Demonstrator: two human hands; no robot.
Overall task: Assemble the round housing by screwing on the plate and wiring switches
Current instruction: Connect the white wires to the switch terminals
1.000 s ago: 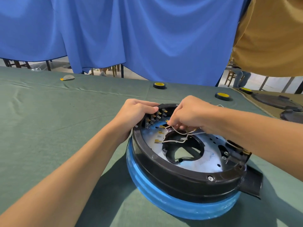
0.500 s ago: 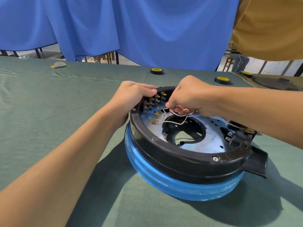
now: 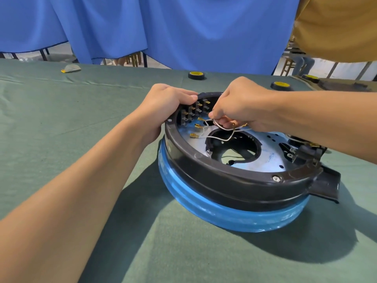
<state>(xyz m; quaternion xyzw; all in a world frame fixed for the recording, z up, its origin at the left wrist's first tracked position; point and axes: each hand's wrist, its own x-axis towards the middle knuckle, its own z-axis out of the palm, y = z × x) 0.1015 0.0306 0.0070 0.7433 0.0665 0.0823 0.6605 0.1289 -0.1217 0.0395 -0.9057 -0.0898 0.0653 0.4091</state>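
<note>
While the left hand (image 3: 165, 105) grips the housing (image 3: 224, 186), probably steadying it, the right hand (image 3: 242, 103) pinches wires (image 3: 224, 139) beside the switches (image 3: 193, 111).

L hand (image 3: 167, 105), R hand (image 3: 242, 103), forearms (image 3: 91, 180): bare.

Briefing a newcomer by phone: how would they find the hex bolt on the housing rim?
Find the round black housing on the green table. Follow its rim to the near side, beside the jutting black tab. The hex bolt there is silver and six-sided, unlike the small round screw by the left hand.
</note>
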